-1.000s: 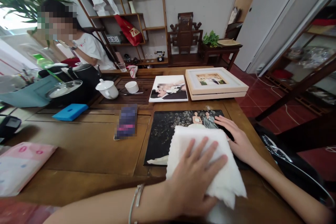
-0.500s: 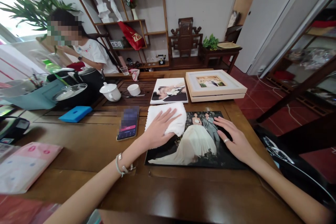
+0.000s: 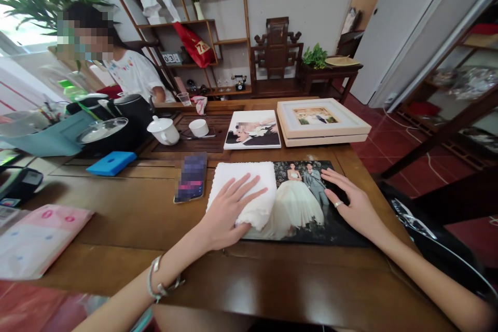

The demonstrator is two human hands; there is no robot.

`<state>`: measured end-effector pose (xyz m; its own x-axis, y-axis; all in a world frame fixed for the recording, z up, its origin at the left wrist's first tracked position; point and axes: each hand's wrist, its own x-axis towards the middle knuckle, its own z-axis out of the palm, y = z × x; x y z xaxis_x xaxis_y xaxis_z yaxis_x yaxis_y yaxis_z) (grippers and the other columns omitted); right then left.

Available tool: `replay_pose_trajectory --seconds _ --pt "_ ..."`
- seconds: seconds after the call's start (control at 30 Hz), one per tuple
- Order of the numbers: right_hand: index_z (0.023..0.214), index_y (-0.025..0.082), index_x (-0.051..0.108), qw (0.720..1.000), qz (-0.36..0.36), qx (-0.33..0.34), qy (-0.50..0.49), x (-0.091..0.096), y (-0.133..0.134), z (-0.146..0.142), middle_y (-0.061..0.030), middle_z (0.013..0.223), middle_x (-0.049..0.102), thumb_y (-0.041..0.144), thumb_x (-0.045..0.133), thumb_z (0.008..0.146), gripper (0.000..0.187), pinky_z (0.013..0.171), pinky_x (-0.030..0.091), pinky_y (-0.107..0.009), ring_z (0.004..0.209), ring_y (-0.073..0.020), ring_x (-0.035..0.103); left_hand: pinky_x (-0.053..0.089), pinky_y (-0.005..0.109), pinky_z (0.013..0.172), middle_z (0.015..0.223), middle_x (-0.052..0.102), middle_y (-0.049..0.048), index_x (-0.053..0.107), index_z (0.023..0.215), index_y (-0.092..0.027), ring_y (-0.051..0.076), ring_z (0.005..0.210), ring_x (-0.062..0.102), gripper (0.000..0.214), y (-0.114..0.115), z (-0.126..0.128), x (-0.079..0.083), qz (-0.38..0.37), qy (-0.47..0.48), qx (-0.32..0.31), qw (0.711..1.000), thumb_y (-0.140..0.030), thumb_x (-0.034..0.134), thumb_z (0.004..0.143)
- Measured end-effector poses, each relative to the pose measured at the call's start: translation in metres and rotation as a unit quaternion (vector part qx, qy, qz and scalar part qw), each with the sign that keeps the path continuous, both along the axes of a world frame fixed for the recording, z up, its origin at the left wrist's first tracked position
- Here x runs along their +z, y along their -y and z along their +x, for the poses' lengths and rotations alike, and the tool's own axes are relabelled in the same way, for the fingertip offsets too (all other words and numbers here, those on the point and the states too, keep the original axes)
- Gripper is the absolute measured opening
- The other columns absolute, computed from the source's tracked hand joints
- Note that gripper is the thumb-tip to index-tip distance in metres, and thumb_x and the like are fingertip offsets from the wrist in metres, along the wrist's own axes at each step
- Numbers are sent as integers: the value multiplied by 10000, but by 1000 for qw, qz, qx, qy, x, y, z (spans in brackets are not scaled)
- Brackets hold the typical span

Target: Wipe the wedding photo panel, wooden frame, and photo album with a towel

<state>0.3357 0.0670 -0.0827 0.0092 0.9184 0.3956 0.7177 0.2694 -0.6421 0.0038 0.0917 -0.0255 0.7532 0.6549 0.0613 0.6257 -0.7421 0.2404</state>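
A wedding photo panel (image 3: 295, 207) lies flat on the wooden table, showing a couple in a white gown and a grey suit. My left hand (image 3: 229, 212) rests with fingers spread on a folded white cloth (image 3: 249, 176), pressing it against the panel's left part. The cloth hides that side of the picture, and the thumb lies along its near edge. On the panel's right side, my right hand (image 3: 352, 205) is stretched out flat, fingertips beside the pictured couple. It wears a ring and holds nothing.
Behind the panel lie a smaller photo board (image 3: 252, 130) and a boxed framed photo (image 3: 322, 122). To the left are a phone (image 3: 190, 179), a blue box (image 3: 111, 163), a lidded white cup (image 3: 163, 131) and a small bowl (image 3: 198, 127). Another person (image 3: 132, 72) sits at the far left.
My left hand and the white cloth have moved toward me and slightly left over the panel, covering its lower left part. My right hand stays on the panel's right side.
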Motion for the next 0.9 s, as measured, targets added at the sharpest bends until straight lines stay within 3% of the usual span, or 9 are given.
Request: replay_pose_trajectory --seconds 0.3,0.53,0.9 --pt "1168 222 659 1000 0 -4 -11 0 0 0 -111 1346 620 337 542 903 311 1130 378 -538 1314 -275 527 200 513 1171 1601 253 44 351 1498 -248 278 1481 196 629 -18 7 7 8 -15 25 1000 -303 437 877" --pt "1167 218 663 1000 -3 3 -16 0 1 2 -114 1355 613 340 543 910 308 1135 368 -544 1322 -272 518 145 495 1189 1610 229 44 322 1509 -243 274 1486 167 661 -47 12 -5 44 -5 44 998 -268 489 870" --pt "1155 209 684 1000 0 -6 -17 -1 0 1 -115 1343 626 336 546 902 315 1125 387 -535 1302 -281 539 136 537 1190 1616 202 55 315 1515 -235 302 1492 133 649 -32 6 -13 47 -3 38 998 -312 467 888"
